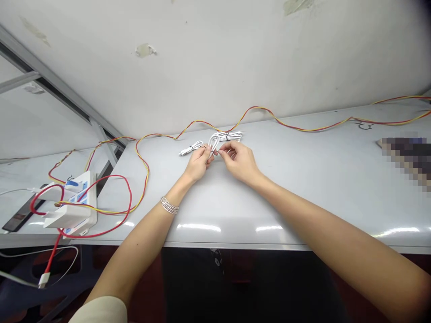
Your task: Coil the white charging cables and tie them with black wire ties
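Observation:
Both my hands meet at the middle of a white table (303, 188). My left hand (198, 163), with a silver bracelet on its wrist, is closed in a pinch on a looped white cable (213, 142). My right hand (239, 160) is also closed, pinching the same white cable from the right. Just behind my hands lie two coiled white cable bundles, one on the left (190, 148) and one on the right (230, 136), each tied with a dark twist tie.
A twisted red-and-yellow wire (269, 117) runs along the table's back edge by the wall. At the left, a white power strip (76, 202) with plugged adapters and a red cable (114, 211) sits near the table corner. A blurred object (407, 154) lies far right.

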A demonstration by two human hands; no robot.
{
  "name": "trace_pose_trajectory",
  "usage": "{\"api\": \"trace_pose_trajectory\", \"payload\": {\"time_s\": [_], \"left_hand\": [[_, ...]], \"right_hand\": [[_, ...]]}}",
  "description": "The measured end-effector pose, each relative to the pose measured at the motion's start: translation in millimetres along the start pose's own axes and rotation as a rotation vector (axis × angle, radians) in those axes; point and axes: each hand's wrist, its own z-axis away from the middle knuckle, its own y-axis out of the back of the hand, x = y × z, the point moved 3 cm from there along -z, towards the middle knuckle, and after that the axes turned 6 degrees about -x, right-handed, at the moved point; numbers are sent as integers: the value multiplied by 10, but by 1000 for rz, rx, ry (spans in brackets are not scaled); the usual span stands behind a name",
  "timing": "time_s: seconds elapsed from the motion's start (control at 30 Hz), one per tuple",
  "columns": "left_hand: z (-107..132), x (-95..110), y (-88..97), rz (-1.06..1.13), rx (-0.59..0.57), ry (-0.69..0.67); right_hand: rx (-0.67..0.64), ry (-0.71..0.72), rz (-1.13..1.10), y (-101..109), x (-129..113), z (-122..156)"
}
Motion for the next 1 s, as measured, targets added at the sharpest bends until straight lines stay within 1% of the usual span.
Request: {"api": "trace_pose_trajectory", "payload": {"time_s": [0.17,0.43,0.5,0.6,0.77,0.93,1.0], "left_hand": [[-7,-18,7,9,25,-1],[-7,-11,33,53,77,15],[-4,-5,39,48,88,18],[-3,-5,41,38,70,6],[-10,-34,61,12,35,-16],[4,3,99,-74,57,-100],[18,28,103,-107,64,-105]], "right_hand": [[4,25,-35,10,-27,-4],[-5,140,-24,4,-51,18],[-22,127,-28,-4,-41,20],[-36,92,-14,-4,-36,21],[-86,97,-39,-7,-75,24],[-132,-4,-143,-31,-45,19],[-132,-20,-148,-29,-30,13]]}}
